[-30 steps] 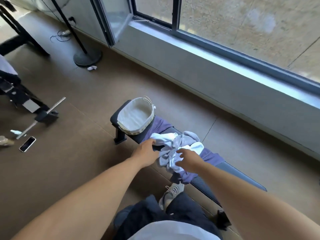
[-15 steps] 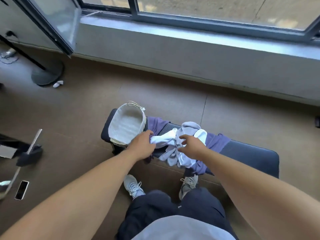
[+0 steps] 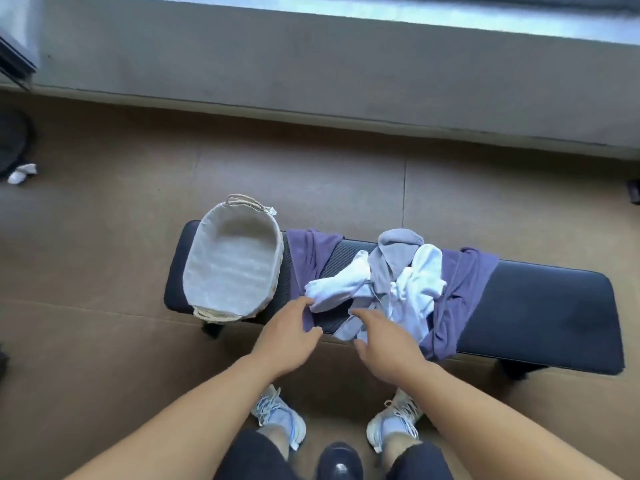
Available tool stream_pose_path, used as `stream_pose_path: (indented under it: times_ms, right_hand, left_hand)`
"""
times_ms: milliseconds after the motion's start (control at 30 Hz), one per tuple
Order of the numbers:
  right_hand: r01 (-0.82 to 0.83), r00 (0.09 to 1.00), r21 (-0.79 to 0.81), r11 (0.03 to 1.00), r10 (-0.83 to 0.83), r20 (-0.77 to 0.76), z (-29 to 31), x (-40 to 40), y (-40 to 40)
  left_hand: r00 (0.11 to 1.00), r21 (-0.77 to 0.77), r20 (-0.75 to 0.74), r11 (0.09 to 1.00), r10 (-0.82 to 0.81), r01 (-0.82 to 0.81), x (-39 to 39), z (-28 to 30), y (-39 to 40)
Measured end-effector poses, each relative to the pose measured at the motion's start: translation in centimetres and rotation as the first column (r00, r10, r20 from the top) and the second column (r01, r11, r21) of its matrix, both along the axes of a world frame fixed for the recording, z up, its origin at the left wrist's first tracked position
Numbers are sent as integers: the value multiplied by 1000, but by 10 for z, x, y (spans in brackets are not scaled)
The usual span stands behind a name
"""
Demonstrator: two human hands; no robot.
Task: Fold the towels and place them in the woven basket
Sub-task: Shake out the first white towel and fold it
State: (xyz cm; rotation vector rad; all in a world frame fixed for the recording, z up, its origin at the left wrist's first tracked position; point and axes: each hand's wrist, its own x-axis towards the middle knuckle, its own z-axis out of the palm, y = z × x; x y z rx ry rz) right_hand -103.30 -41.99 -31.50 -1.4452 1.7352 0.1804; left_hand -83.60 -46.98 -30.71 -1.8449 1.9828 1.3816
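Note:
A crumpled pile of towels lies on the black padded bench (image 3: pixel 540 306): a white towel (image 3: pixel 337 289), a grey towel (image 3: pixel 393 258) and a purple towel (image 3: pixel 464 285) spread beneath them. The woven basket (image 3: pixel 207 244), lined with pale cloth and empty, stands on the bench's left end. My left hand (image 3: pixel 287 337) reaches with relaxed fingers to the near end of the white towel and touches it. My right hand (image 3: pixel 384 341) hovers with spread fingers over the grey towel's hanging end, holding nothing.
The bench stands on a brown floor in front of a low grey wall (image 3: pixel 311 64) under a window. My two feet in pale trainers (image 3: pixel 277 417) are right before the bench. A white scrap (image 3: pixel 22 173) lies far left on the floor.
Both hands held the towel bundle earlier; now they have let go and drawn back slightly, and the pile rests on the bench. The view has swung to face the bench squarely.

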Motion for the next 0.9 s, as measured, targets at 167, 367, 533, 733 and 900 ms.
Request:
stream_pose_path:
  times_ms: [167,367,533,733,900]
  right_hand:
    - [-11,995,-316,949,-22,-100,-101,-6,-48]
    - [-147,987,-507,849,89,-136,-212,-15,-55]
    - [-207,977,-735,646,98,-189,-251,-27,-30]
    - [-5,1000,-851,526,-17,-17,-280,-37,-31]
    - [64,997,-868,492,7,77,-287,-46,-38]
  left_hand:
    - [986,-103,-121,987,114,-127,-18,-117,-14]
    - [947,-317,-308,930,88,-189,-47,-241,-26]
    - [984,-758,-146,651,-100,-46,-62,-295,-13]
    - [972,-812,-228,562,-59,-156,-65,-302,-25]
    - [967,-799,-239,583,-85,-147,-61,-306,-26]
